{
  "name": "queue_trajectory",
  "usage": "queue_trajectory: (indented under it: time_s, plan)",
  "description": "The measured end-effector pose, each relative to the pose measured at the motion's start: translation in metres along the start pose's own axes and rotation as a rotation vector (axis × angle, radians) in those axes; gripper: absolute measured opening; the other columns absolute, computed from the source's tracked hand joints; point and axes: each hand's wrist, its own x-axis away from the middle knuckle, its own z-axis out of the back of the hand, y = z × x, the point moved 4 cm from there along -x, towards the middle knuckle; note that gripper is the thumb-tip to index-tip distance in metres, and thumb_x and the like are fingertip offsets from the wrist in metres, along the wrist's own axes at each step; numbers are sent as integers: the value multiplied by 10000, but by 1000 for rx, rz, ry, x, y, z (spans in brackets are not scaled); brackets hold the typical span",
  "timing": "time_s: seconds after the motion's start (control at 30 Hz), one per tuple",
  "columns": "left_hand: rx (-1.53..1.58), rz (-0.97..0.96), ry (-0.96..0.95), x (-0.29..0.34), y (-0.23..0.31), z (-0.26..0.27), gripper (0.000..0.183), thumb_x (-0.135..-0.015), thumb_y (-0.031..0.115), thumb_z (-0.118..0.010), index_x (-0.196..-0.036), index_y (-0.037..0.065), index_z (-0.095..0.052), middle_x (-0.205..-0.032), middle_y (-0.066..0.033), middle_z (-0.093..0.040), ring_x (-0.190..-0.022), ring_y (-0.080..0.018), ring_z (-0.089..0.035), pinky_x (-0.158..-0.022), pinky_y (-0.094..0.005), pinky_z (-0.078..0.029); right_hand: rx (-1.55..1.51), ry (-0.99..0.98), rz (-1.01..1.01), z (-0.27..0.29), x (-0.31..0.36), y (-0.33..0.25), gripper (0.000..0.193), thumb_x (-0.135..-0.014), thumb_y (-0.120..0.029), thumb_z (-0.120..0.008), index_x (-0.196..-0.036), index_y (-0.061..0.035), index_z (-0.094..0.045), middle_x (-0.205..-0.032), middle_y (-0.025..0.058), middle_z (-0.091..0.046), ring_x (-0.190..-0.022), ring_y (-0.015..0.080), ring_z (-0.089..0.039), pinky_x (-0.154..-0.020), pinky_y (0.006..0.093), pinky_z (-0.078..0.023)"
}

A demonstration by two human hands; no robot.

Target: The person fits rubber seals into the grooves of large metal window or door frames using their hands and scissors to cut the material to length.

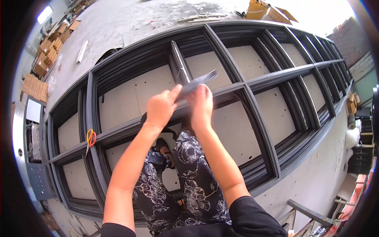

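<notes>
Both hands are closed on a dark grey strip (203, 80), which slants up to the right above the frames and is smeared by motion. My left hand (161, 106) grips its lower left part. My right hand (201, 104), partly blurred, pinches it nearer the upper right end. The strip's exact kind cannot be made out. Below lies a stack of dark grey window-like frames (262, 77) with crossing bars. Scissors (90, 138) with orange and yellow handles rest on a frame bar to the left, blades pointing down.
My legs stand within a frame opening. Cardboard boxes (37, 85) line the far left, near a grey control panel (39, 179). Black coiled material (107, 54) lies behind the stack. Pale strips (202, 17) and a yellow container (256, 10) are farther back. A metal bar (310, 213) juts in at lower right.
</notes>
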Motion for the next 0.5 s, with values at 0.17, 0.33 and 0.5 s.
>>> queue_trajectory:
  time_s: [0.17, 0.33, 0.5]
  plan:
    - [-83, -222, -136, 16, 36, -76, 547, -719, 154, -759, -1243, 181, -605, -730, -71, -561, -627, -279, -616, -564, -411, -513, -312, 277, -127, 102, -42, 33, 477, -1028, -431, -521, -1289, -40, -443, -1082, 141, -616, -962, 236, -643, -852, 374, -560]
    - [63, -286, -386, 27, 43, -130, 507, -739, 222, -788, -1205, 142, -605, -796, -73, -613, -734, -295, -641, -661, -401, -535, -380, 538, -228, 151, -62, 61, 355, -1031, -403, -530, -1080, -53, -492, -855, 66, -578, -699, 165, -564, -633, 315, -505]
    - [489, -70, -756, -26, 60, -154, 538, -825, 444, -729, -1177, 51, -626, -1135, -140, -639, -1111, -325, -587, -963, -426, -471, -372, 515, -290, 171, -77, 92, 379, -1025, -419, -538, -1029, -41, -511, -750, 9, -495, -623, 117, -476, -553, 298, -457]
